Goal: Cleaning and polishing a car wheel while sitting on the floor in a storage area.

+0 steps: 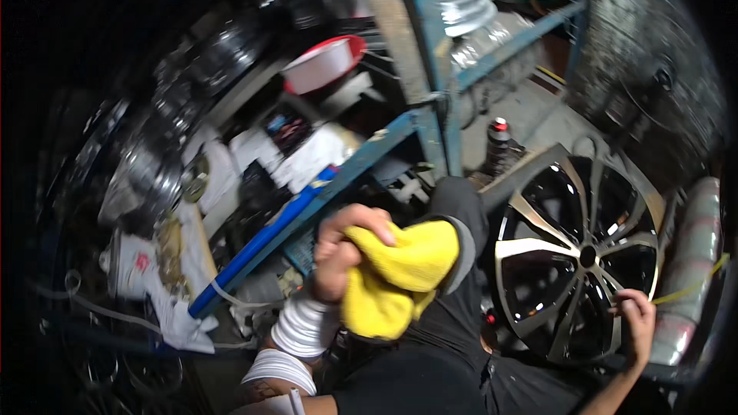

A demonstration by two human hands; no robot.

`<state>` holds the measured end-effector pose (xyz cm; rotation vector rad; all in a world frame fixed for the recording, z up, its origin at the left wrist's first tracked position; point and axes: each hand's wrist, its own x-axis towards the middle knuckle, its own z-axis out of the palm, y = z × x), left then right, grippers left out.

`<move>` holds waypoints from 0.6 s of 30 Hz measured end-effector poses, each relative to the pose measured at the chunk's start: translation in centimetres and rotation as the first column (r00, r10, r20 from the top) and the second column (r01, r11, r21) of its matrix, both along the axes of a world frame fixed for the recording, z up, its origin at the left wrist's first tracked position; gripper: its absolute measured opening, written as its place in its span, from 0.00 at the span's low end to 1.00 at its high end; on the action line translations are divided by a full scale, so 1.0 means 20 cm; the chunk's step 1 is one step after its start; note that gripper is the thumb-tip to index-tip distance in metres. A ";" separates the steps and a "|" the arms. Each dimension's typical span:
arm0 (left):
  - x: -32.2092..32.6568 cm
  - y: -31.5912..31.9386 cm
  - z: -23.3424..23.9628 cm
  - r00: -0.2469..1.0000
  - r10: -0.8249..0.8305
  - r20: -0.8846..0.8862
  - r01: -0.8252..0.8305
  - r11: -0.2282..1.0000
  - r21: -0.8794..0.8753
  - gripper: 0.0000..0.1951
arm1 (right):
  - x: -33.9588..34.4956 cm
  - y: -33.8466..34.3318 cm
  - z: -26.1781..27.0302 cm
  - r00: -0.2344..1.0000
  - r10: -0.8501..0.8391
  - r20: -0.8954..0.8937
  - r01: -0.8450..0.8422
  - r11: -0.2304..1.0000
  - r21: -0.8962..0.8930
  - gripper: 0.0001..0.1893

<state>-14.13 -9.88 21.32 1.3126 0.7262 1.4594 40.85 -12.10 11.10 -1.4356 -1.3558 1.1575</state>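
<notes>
My left hand (349, 248), with white wrapping around the wrist and forearm, grips a yellow cloth (403, 265) above my lap. The cloth is bunched, and a grey piece shows along its far side. To the right stands an alloy wheel rim (587, 256) with black and machined silver spokes, tilted against a support. My right hand (634, 311) is at its lower right, fingers curled at a spoke near the edge. Whether they grip it is not clear.
A blue metal shelf frame (369, 153) runs across the middle. Left of it lie papers, a red and white basin (323, 63) and clutter. A dark bottle (499, 141) with a red cap stands beyond the rim. A plastic-wrapped roll (686, 276) lies at the right.
</notes>
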 end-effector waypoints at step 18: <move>-0.63 0.01 0.69 -0.598 0.537 -0.595 -0.572 0.234 0.786 0.17 | 1.39 -0.30 -1.15 0.767 -0.566 0.302 0.551 0.823 0.141 0.20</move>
